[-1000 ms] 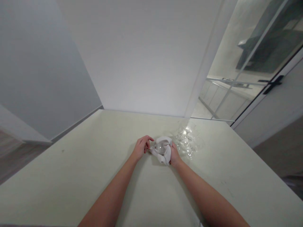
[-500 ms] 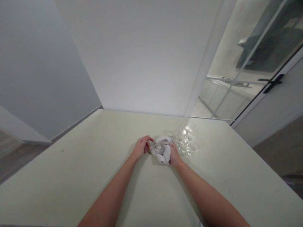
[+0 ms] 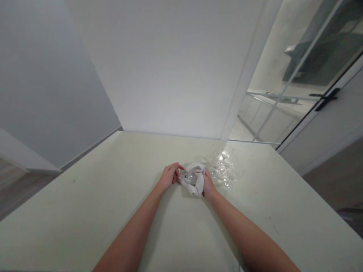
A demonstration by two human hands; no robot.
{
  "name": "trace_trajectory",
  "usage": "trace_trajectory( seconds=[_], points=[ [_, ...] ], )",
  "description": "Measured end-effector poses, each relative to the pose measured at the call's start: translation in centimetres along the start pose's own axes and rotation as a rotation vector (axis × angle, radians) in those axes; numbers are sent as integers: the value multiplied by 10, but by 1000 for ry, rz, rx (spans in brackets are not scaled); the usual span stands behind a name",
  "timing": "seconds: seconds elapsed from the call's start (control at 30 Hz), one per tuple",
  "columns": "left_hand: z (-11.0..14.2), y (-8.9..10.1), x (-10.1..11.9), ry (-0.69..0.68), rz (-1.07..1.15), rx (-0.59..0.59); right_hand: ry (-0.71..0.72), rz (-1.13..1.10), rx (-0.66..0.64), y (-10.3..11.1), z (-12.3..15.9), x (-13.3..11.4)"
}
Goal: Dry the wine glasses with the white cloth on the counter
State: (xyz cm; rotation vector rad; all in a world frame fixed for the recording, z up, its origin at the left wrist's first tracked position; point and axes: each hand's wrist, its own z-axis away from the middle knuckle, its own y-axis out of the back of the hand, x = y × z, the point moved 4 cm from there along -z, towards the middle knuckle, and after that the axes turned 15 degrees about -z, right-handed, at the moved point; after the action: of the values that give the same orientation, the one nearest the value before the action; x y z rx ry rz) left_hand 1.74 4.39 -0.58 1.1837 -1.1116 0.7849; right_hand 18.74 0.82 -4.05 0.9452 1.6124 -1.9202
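Observation:
A clear stemmed glass (image 3: 191, 177) lies sideways between my hands, its bowl toward the right and its stem toward the left. My left hand (image 3: 170, 175) pinches the glass by the stem end, near the foot. A white cloth (image 3: 196, 190) is bunched around the bowl. My right hand (image 3: 208, 184) grips the cloth at the rim side of the glass; its fingertips are partly hidden by the folds. Both hands are just over the pale table (image 3: 119, 200).
Several clear glasses (image 3: 224, 166) stand close together right of my right hand, their outlines overlapping. A white wall panel (image 3: 170, 75) borders the table's far edge. At the right is a glazed door with a black handle (image 3: 327, 99).
Almost nothing differs. Both hands keep their hold on the glass and the cloth, and the view has shifted very slightly.

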Motion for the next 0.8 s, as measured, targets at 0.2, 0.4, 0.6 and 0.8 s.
trace_trajectory(
  seconds=[0.2,0.4,0.6,0.8],
  points=[
    [0,0,-1,6,-12,-2,-14,-6,24,1,0,1],
    [-1,0,-1,5,-2,0,-24,-19,44,2,-1,3],
    [1,0,1,13,-5,-3,-27,-20,32,0,0,2],
    [1,0,3,10,-19,-3,-25,-17,24,0,1,2]
  ],
)
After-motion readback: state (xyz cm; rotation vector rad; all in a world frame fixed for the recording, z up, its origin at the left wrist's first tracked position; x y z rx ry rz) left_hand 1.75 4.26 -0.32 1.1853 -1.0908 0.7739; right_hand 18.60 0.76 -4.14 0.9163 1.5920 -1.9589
